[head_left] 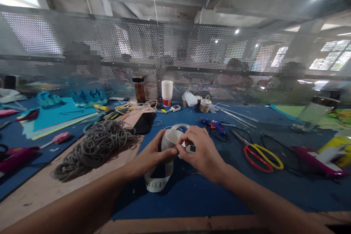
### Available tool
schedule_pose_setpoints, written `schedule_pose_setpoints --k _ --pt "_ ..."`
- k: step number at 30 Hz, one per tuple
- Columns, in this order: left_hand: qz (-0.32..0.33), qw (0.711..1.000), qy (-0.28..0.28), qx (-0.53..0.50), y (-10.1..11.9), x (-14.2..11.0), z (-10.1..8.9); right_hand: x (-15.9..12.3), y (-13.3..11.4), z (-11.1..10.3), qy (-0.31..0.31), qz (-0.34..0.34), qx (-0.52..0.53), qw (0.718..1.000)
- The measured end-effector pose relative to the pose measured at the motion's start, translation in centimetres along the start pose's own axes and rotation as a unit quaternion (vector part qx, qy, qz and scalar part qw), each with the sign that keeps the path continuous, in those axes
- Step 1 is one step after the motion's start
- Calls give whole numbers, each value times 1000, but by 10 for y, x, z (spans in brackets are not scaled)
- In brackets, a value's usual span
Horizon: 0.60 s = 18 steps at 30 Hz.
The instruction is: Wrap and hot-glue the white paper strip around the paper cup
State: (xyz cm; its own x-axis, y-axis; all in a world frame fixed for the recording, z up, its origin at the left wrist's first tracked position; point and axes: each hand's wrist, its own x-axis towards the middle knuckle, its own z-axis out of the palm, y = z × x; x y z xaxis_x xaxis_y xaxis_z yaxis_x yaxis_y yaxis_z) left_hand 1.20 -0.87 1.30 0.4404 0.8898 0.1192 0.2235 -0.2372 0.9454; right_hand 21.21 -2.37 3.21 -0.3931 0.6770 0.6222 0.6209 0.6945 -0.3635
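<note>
My left hand (150, 153) is wrapped round a small whitish cup (170, 137), tilted, with its mouth upward; grey winding seems to cover its side. Close against the cup's right side, my right hand (201, 150) is closed with thumb and fingertips pinched together. What sits in that pinch is too small to make out. A white printed ribbon (156, 186) loops on the blue mat (192, 197) just below the cup. To the left of my left hand lies a tangled heap of grey cord (95, 150).
Red-and-yellow scissors (264, 157) and a blue glue gun (215, 126) lie to the right. Magenta glue guns (318, 162) are at both sides. Stacked paper cups (167, 93), a dark jar (139, 90) and a phone (144, 123) stand or lie farther back, before a perforated screen (186, 47).
</note>
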Motion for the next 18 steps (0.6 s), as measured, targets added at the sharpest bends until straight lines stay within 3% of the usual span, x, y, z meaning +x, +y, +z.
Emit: schedule_pose_setpoints --k 7,13,18 --pt "1 1000 -7 -23 -2 1 0 -1 1 2 6 -5 12 1000" --pt "-5 995 37 -97 -11 6 -6 1 4 -3 77 22 110 991" --pt "-14 992 60 -108 -22 11 -7 0 8 1 87 1 88 992"
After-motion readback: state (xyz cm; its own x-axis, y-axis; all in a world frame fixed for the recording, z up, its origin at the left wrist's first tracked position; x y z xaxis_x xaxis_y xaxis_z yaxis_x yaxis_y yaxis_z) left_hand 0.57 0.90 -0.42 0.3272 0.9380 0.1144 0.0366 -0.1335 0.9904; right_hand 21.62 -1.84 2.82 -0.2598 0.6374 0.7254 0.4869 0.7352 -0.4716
